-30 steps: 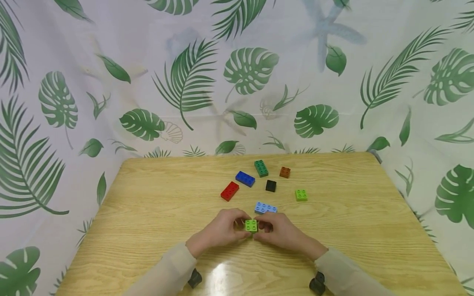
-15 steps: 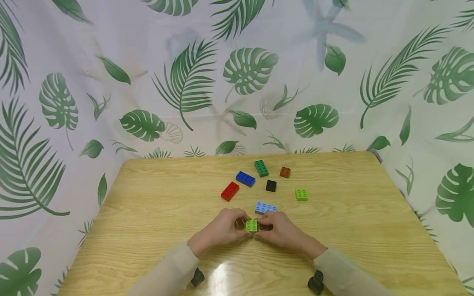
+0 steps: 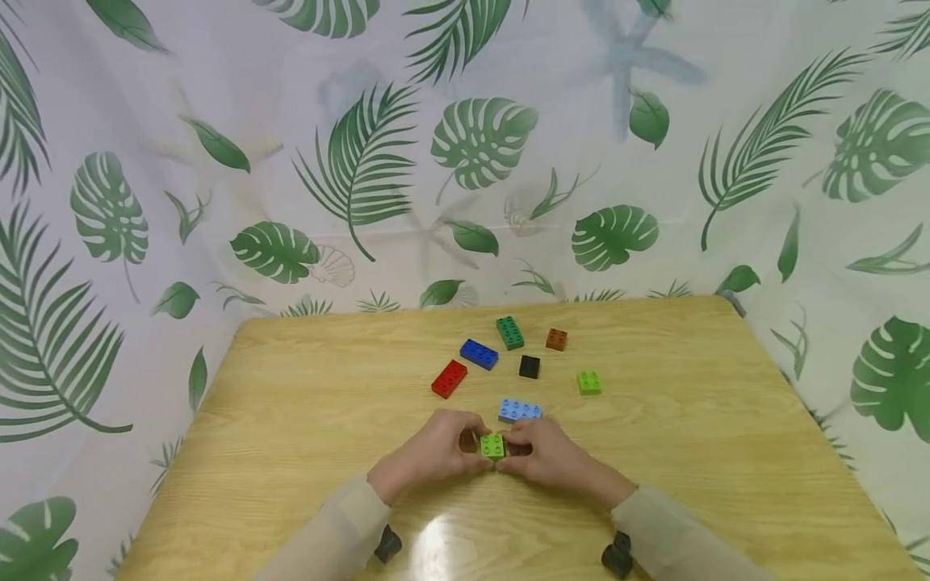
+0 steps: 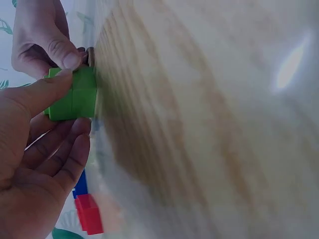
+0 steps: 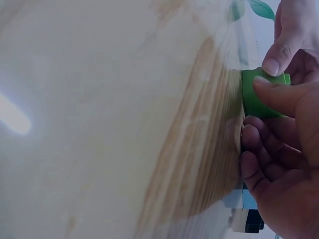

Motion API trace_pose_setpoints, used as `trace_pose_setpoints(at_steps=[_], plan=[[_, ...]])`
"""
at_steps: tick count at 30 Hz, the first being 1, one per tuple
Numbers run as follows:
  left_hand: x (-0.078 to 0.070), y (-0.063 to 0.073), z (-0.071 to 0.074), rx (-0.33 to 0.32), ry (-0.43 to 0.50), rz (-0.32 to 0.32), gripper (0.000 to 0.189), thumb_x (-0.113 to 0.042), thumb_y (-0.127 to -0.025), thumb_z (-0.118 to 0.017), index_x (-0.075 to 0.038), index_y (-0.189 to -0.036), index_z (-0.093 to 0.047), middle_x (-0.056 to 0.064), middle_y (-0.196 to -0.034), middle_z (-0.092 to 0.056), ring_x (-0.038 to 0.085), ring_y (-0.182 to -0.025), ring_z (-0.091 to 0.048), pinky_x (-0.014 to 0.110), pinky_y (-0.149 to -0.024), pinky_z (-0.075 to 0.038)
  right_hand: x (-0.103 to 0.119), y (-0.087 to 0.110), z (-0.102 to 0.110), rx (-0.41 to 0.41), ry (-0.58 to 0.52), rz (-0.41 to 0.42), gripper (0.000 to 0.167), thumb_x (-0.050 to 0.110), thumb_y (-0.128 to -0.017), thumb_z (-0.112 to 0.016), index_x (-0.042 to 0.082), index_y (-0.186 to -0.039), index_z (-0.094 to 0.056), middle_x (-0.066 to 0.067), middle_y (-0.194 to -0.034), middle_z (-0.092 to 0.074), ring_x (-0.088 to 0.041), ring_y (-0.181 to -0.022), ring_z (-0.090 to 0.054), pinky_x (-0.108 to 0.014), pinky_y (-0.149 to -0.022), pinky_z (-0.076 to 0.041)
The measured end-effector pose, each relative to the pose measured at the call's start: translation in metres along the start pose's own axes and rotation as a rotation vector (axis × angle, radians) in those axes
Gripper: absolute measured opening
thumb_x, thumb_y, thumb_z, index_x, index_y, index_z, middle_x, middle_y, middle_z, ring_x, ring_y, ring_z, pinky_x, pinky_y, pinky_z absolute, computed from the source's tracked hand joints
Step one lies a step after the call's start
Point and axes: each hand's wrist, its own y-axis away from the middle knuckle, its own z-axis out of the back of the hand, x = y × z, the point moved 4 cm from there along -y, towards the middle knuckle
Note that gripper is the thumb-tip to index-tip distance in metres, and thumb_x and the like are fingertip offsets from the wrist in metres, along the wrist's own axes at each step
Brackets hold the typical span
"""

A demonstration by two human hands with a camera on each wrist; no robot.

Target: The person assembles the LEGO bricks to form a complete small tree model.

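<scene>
The green block (image 3: 492, 446) is bright lime and square from above, with four round studs on top (a seam across its side, seen from the left wrist, parts it into two flush layers). It sits level, studs up, at the near middle of the table (image 3: 327, 432), its base so low that contact cannot be told. The left hand (image 3: 439, 453) and right hand (image 3: 550, 456) pinch it from either side
</scene>
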Motion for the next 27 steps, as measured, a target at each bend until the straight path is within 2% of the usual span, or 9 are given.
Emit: trace_pose_setpoints(at_steps=[6,11,14,18,23,27], plan=[[0.016,0.006,-0.01,-0.038,0.145,0.023,0.027,-0.022,-0.092,-0.084,-0.016,-0.114,-0.07,-0.003,-0.096,-0.072,0.003,-0.082,-0.065,0.021,-0.074,-0.056,0.001,-0.001,0.002,0.044,-0.039,-0.021,0.021,0.028,-0.096,-0.079,0.013,-0.111,-0.076,0.008,-0.083,-0.065,-0.003,-0.074,-0.054,-0.021,-0.066,-0.047],[0.019,0.006,-0.013,-0.065,0.187,0.021,0.029,-0.024,-0.091,-0.085,-0.017,-0.115,-0.071,-0.003,-0.097,-0.072,0.004,-0.082,-0.065,0.022,-0.074,-0.056,-0.003,0.002,0.021,0.056,-0.038,-0.051,0.037,0.031,-0.095,-0.08,0.007,-0.124,-0.075,0.007,-0.092,-0.07,-0.003,-0.081,-0.06,-0.023,-0.072,-0.051],[0.02,0.007,-0.014,-0.072,0.193,0.038,0.031,-0.026,-0.09,-0.086,-0.018,-0.116,-0.071,-0.003,-0.096,-0.072,0.005,-0.082,-0.065,0.022,-0.075,-0.056,-0.008,0.006,0.039,-0.002,-0.018,-0.066,0.038,0.032,-0.097,-0.078,0.007,-0.125,-0.075,0.006,-0.097,-0.071,-0.005,-0.085,-0.06,-0.025,-0.075,-0.052],[0.019,0.007,-0.014,-0.076,0.199,0.053,0.034,-0.027,-0.09,-0.087,-0.016,-0.118,-0.071,-0.004,-0.096,-0.071,0.006,-0.081,-0.065,0.022,-0.074,-0.055,-0.02,0.014,0.065,-0.136,0.035,-0.084,0.032,0.03,-0.098,-0.077,0.008,-0.122,-0.077,0.001,-0.102,-0.073,-0.007,-0.087,-0.061,-0.026,-0.076,-0.053],[0.019,0.007,-0.014,-0.074,0.205,0.052,0.036,-0.026,-0.09,-0.087,-0.016,-0.121,-0.071,-0.005,-0.096,-0.071,0.006,-0.081,-0.065,0.022,-0.074,-0.055,-0.037,0.026,0.093,-0.293,0.097,-0.108,0.03,0.024,-0.096,-0.079,0.006,-0.12,-0.077,-0.01,-0.11,-0.074,-0.012,-0.087,-0.061,-0.026,-0.07,-0.051],[0.019,0.006,-0.014,-0.074,0.215,0.051,0.037,-0.026,-0.09,-0.087,-0.015,-0.122,-0.071,-0.004,-0.096,-0.071,0.006,-0.081,-0.065,0.022,-0.073,-0.055,-0.051,0.034,0.111,-0.361,0.11,-0.136,0.032,0.022,-0.096,-0.079,0.004,-0.121,-0.076,-0.014,-0.114,-0.073,-0.018,-0.09,-0.062,-0.027,-0.066,-0.048]])
